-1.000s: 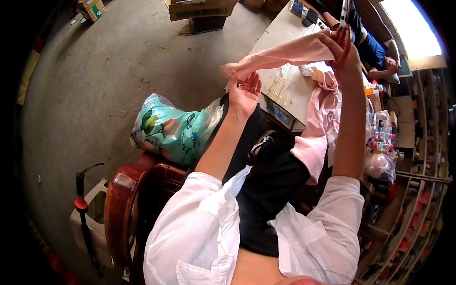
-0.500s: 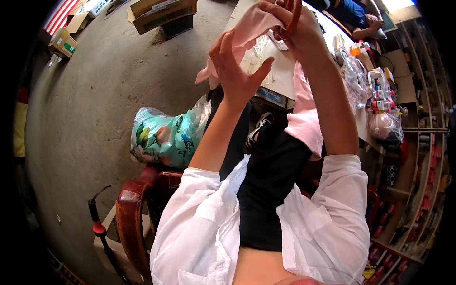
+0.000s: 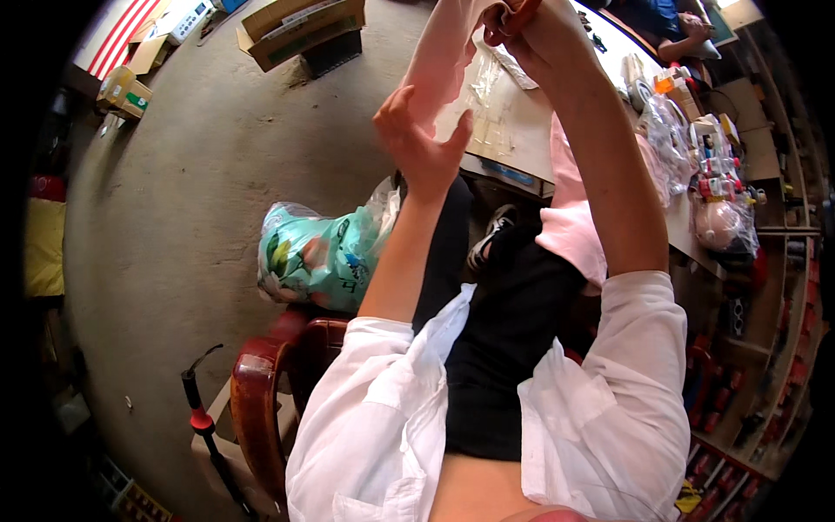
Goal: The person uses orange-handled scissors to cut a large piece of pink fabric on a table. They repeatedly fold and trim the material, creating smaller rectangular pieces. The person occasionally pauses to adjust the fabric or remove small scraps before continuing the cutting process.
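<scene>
A length of pink cloth [image 3: 441,65] hangs from the top edge of the view down to my left hand [image 3: 422,143]. That hand touches its lower end, with thumb and fingers apart and not closed round it. My right hand [image 3: 537,39], partly cut off by the top edge, is closed on the orange-red looped handle of what look like scissors [image 3: 522,12]; the blades do not show. Another pink piece of cloth [image 3: 570,230] drapes over my right thigh, beside the table [image 3: 513,117], on which clear plastic wrapping [image 3: 491,104] lies.
A green flowered plastic bag [image 3: 313,257] stands on the floor left of my legs. Wooden chair arm [image 3: 252,383] and a black-and-red tool [image 3: 202,419] are at lower left. Bottles [image 3: 720,187] and bags crowd the table's right side. An open carton [image 3: 300,30] stands ahead; another person [image 3: 691,30] sits beyond.
My right hand has moved up, partly out of view, carrying the scissors handle. The pink cloth now stretches longer, and my left hand has slid lower along it. The whole view has shifted slightly.
</scene>
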{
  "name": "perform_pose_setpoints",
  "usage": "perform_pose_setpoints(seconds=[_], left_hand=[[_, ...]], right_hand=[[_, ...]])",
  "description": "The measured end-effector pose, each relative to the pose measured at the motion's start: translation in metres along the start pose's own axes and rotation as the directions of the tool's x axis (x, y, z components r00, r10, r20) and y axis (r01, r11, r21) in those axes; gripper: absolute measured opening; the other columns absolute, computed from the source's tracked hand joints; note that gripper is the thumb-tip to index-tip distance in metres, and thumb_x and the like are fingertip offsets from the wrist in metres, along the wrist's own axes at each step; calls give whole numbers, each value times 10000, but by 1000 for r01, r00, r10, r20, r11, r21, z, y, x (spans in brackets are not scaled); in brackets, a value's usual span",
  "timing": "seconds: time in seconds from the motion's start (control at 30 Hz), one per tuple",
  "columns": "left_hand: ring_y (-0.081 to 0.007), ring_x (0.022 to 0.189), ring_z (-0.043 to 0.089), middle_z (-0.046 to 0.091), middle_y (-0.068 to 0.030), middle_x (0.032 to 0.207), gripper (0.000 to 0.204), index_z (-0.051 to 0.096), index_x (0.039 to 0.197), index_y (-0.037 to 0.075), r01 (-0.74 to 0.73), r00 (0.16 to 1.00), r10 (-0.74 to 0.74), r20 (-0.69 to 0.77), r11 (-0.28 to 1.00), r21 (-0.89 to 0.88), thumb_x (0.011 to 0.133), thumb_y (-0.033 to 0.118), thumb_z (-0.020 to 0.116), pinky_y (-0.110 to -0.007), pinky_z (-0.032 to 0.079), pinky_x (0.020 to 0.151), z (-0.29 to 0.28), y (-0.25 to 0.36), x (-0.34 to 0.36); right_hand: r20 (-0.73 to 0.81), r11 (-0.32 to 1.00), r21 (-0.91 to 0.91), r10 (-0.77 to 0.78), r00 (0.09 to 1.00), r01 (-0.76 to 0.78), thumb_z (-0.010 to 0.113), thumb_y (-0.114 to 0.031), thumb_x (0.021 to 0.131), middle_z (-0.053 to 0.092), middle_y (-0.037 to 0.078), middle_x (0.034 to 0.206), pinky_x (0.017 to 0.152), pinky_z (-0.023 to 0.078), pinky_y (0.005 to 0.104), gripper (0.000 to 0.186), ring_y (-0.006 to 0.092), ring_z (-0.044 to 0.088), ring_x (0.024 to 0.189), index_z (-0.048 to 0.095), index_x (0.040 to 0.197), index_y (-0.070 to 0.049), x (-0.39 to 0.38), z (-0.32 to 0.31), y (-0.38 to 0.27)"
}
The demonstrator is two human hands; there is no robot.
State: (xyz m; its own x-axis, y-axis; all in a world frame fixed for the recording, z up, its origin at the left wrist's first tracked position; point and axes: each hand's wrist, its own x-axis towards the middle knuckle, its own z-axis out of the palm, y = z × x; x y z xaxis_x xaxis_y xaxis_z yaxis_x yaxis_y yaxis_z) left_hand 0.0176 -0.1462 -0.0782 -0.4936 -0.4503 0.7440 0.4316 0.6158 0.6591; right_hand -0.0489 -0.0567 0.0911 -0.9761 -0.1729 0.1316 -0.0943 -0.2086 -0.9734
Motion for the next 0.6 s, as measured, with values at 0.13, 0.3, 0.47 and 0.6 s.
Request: perform_pose_setpoints(seconds=[0.13, 0.3, 0.47, 0.6], left_hand=[[-302, 974, 500, 519, -130, 1000, 582, 491, 1062, 27, 81, 997, -81, 8, 996, -44, 629, 266, 797, -405, 409, 851, 29, -8, 1], [-374, 915, 536, 551, -178, 943, 373, 516, 1025, -12, -59, 996, 77, -49, 954, 294, 696, 82, 664, -447, 434, 843, 52, -58, 10], [-329, 817, 573, 599, -146, 830, 125, 602, 892, 16, -11, 1000, 9, 14, 991, 133, 791, 60, 542, -424, 454, 785, 93, -85, 77], [-316, 821, 593, 633, -121, 830, 163, 646, 824, 45, -104, 993, 107, -50, 993, 54, 826, 136, 511, -400, 466, 750, 108, -95, 155]], right_hand=[[30, 998, 55, -43, 999, 41, 618, -94, 861, 504, -5, 645, 418, 360, 193, 102, 65, 464, 492, 605, 855, 7, 14, 2, -1], [132, 968, 233, -124, 983, 91, 575, -120, 884, 514, 7, 642, 433, 380, 218, 126, 88, 489, 521, 612, 870, -1, 53, -9, 6], [59, 925, 189, -345, 937, 328, 566, -158, 882, 568, 36, 668, 435, 394, 245, 181, 123, 525, 515, 626, 917, 9, 116, -90, -5], [221, 837, -216, -460, 860, 503, 570, -122, 859, 584, 25, 778, 493, 440, 232, 214, 97, 545, 603, 632, 1034, -16, 109, -161, -20]])
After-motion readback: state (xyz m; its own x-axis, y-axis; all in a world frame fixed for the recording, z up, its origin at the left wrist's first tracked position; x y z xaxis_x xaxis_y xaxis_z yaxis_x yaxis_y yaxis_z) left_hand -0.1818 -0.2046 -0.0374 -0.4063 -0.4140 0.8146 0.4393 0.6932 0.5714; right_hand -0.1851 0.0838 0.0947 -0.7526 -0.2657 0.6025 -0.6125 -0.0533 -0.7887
